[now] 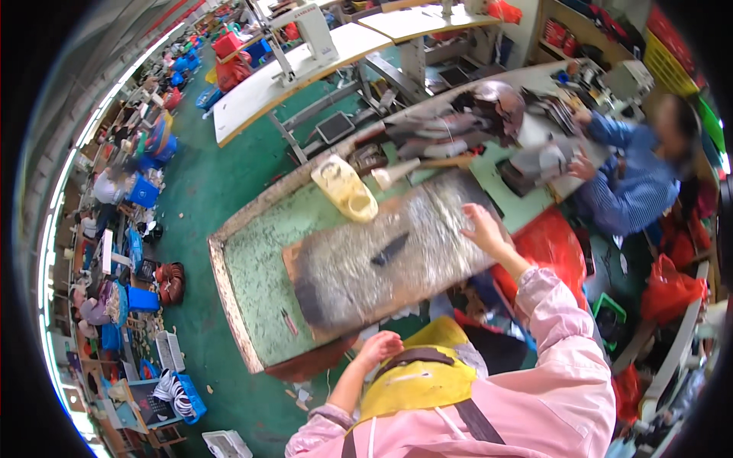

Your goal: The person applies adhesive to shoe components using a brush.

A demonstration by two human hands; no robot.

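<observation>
Right hand lies flat, fingers spread, on the far edge of one grey, worn board. Left hand, loosely curled, rests at the board's near edge. One dark scrap sits mid-board; one yellow jug lies beyond on the green table.

A yellowish plastic canister lies on the desk near its far edge. Red plastic bags sit at the right. No labels, signs or screens can be made out.
</observation>
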